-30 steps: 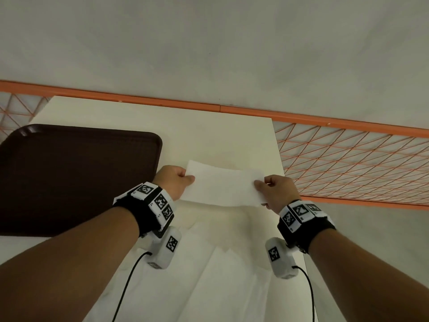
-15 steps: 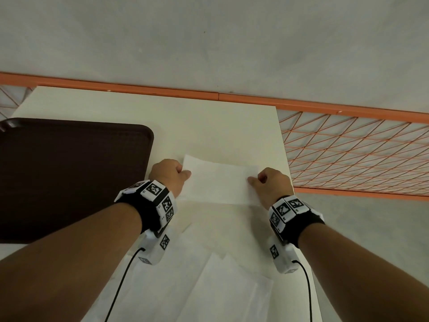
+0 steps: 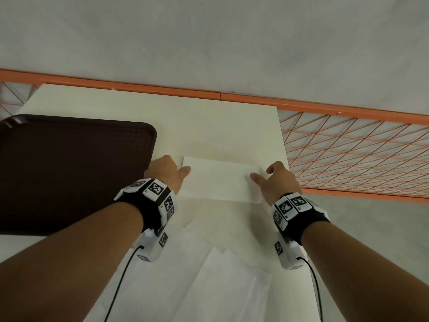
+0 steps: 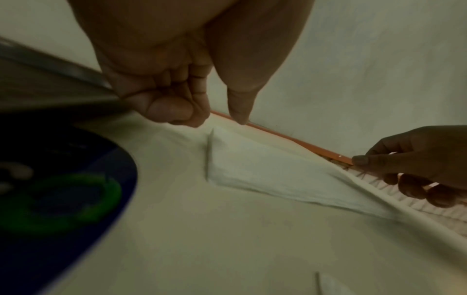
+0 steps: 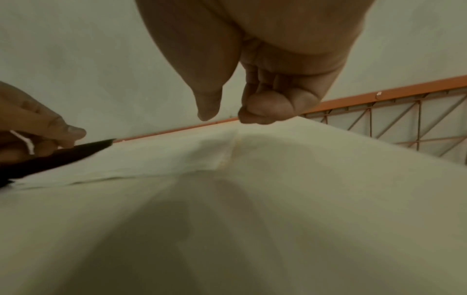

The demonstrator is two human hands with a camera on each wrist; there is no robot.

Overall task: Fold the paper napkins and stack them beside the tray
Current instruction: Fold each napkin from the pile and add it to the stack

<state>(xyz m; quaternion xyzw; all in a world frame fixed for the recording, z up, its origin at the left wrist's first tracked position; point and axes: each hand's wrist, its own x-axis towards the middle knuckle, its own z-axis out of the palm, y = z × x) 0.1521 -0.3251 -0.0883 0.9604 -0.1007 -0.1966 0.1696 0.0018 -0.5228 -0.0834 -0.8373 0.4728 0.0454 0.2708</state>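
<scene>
A folded white napkin [image 3: 218, 180] lies flat on the white table [image 3: 185, 122], just right of the dark brown tray [image 3: 69, 170]. My left hand [image 3: 178, 170] hovers at the napkin's left end, thumb out, fingers loosely curled, holding nothing. My right hand [image 3: 267, 175] hovers at its right end in the same way, also free. The left wrist view shows the left hand [image 4: 202, 111] just above the napkin's [image 4: 265, 169] corner. The right wrist view shows the right hand [image 5: 230, 116] lifted clear of the napkin [image 5: 164, 159].
Several unfolded napkins [image 3: 220, 287] lie spread on the table near me, under my forearms. The table's right edge runs close to my right hand. Beyond it is an orange wire mesh frame [image 3: 359, 154]. A grey floor lies further off.
Both hands pinched the folded napkin's ends, lowered it onto the table beside the tray, and have now let go and drawn slightly apart.
</scene>
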